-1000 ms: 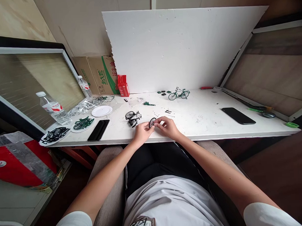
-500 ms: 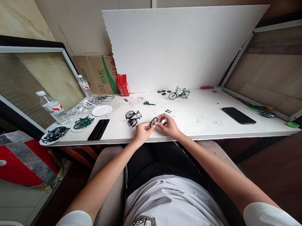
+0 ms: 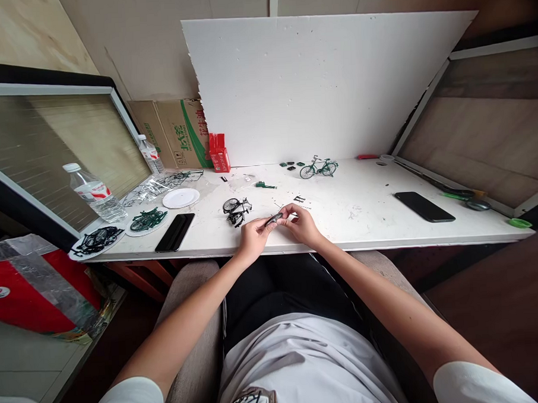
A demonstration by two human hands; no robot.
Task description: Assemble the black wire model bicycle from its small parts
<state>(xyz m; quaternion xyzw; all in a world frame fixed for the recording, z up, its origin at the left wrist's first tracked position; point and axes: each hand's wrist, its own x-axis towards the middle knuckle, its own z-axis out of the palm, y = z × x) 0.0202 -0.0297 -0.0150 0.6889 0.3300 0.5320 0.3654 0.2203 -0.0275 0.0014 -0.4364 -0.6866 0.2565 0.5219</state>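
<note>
Wheel [image 3: 274,219] pinched between fingertips [image 3: 289,210]

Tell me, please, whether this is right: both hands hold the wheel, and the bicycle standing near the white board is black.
Not quite: the bicycle standing near the white board is green, not black, as the head view shows. The left hand and right hand do hold the wheel.

The left hand [image 3: 253,240] and the right hand [image 3: 303,226] are pinching a wheel [image 3: 274,219], tilted nearly edge-on, above the table [image 3: 363,221], while a black bike [image 3: 237,211] is resting just beyond the left hand and a green bike [image 3: 320,168] is standing farther back, near the board [image 3: 335,86]
</note>
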